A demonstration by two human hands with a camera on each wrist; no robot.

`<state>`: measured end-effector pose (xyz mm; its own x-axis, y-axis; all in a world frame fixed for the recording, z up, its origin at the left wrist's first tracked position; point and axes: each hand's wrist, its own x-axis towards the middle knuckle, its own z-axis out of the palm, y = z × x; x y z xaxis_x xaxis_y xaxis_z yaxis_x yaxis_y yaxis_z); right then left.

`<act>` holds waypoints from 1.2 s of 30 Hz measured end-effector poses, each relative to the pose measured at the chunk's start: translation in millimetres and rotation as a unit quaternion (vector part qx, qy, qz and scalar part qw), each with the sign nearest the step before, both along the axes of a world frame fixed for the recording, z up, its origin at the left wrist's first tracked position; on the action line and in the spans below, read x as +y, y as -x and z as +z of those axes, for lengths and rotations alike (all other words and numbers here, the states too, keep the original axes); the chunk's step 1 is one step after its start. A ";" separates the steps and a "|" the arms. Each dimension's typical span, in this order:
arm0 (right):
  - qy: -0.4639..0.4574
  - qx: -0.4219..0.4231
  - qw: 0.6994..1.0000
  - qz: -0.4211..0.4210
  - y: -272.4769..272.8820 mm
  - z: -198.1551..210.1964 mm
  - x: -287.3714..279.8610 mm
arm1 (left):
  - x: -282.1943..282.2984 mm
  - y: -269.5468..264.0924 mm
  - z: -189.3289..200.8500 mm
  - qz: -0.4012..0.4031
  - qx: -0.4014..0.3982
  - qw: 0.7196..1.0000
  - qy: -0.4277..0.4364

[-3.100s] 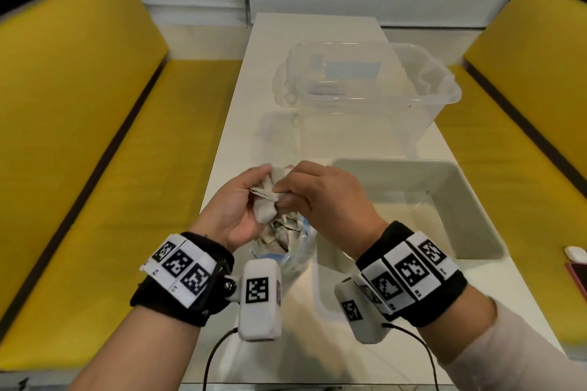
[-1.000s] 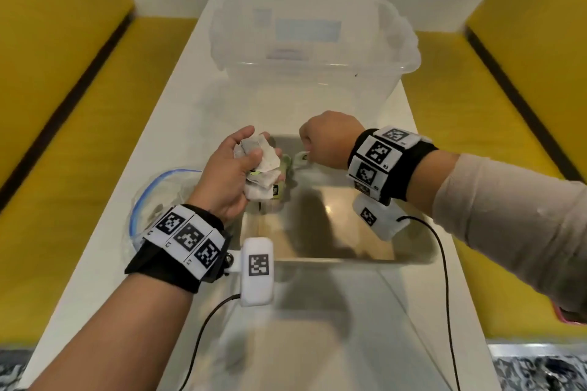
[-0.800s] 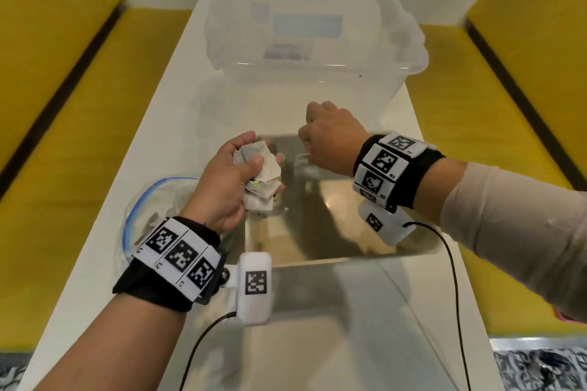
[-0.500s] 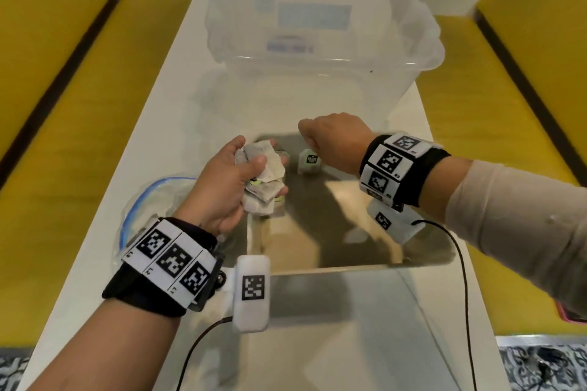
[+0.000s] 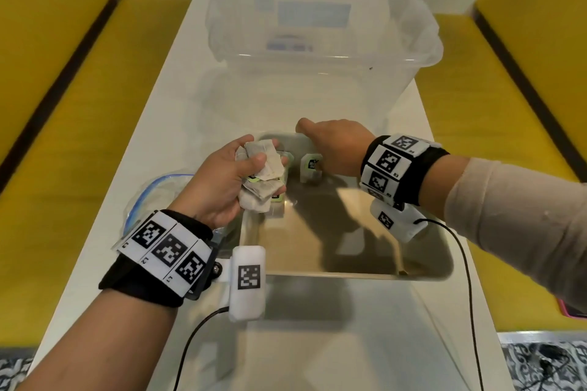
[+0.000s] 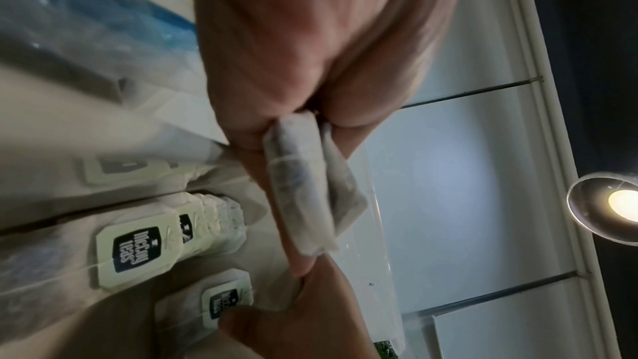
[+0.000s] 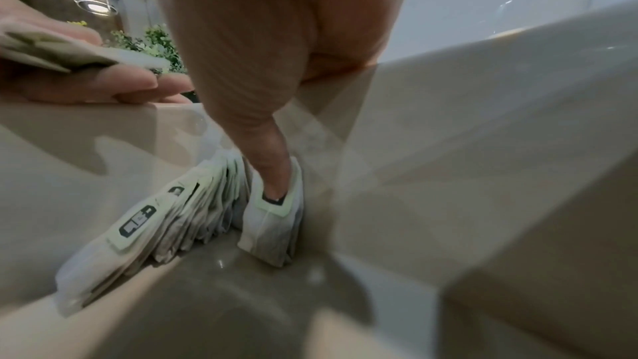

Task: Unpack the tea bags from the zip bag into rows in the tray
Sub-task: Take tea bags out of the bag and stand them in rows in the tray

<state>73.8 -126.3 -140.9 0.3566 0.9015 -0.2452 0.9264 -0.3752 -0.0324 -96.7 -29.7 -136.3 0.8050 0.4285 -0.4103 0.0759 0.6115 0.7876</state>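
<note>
While the left hand (image 5: 227,182) clutches a crumpled bunch of tea bags (image 5: 261,179) over the near-left rim of the tray (image 5: 365,276), the right hand (image 5: 336,146) reaches down into the tray's far-left corner. There, in the right wrist view, a fingertip (image 7: 273,182) presses on the tag of one upright tea bag (image 7: 273,217), which stands just beside a leaning row of bags (image 7: 165,225) along the tray's left wall; whether the remaining fingers curl round it I cannot tell. The left wrist view shows the left hand's fingers (image 6: 276,108) wrapped round the bunch, with tagged bags of the row below it in the tray. The zip bag (image 5: 155,197) lies flat on the worktop (image 5: 317,352) just left of the tray. A clear plastic tub (image 5: 317,41) stands beyond the tray, close to its far edge.
</note>
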 end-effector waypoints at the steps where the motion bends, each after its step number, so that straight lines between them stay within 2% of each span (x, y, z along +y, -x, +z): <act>1: 0.001 -0.010 1.000 -0.003 -0.1 -0.1 1.2 | 0.2 0.2 0.0 -0.001 0.002 1.000 -0.003; 9: -0.010 -0.037 0.999 -0.025 1.6 -0.2 7.3 | 0.5 0.7 1.4 -0.025 -0.001 0.999 -0.028; 17: -0.002 -0.018 0.999 -0.044 1.2 1.6 7.7 | 0.3 1.0 4.5 -0.005 -0.006 1.000 0.003; 19: -0.034 -0.008 0.998 -0.047 1.9 5.4 6.0 | -0.4 0.9 5.8 0.005 -0.009 1.000 0.012; 21: -0.122 0.000 0.992 -0.041 6.0 17.6 2.7 | -1.7 1.3 8.2 0.002 -0.016 1.000 0.008; 23: -0.228 0.025 0.973 0.006 15.2 32.6 -2.3 | -2.0 1.0 9.7 0.002 -0.015 1.000 0.002; 25: -0.294 0.060 0.949 0.099 26.0 45.6 -10.0 | -3.0 0.5 12.1 0.001 -0.017 1.000 0.010; 27: -0.291 0.058 0.938 0.180 35.1 50.2 -17.6 | -4.5 -0.5 14.8 -0.002 -0.028 0.999 0.028; 30: -0.260 0.031 0.936 0.234 41.4 48.9 -24.1 | -8.1 -0.2 17.3 0.000 -0.034 0.998 0.059; 32: -0.259 0.044 0.938 0.225 41.8 49.4 -27.0 | -11.5 0.9 17.8 -0.021 -0.031 0.998 0.057; 36: -0.291 0.105 0.943 0.120 37.3 54.8 -30.5 | -17.5 3.4 17.2 -0.050 -0.030 0.997 0.046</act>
<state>36.5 -156.7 -86.1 0.1235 0.9541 0.2729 0.9323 -0.0174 -0.3612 -100.1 -47.2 -119.1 0.8664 0.3080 -0.3932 0.0936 0.6732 0.7335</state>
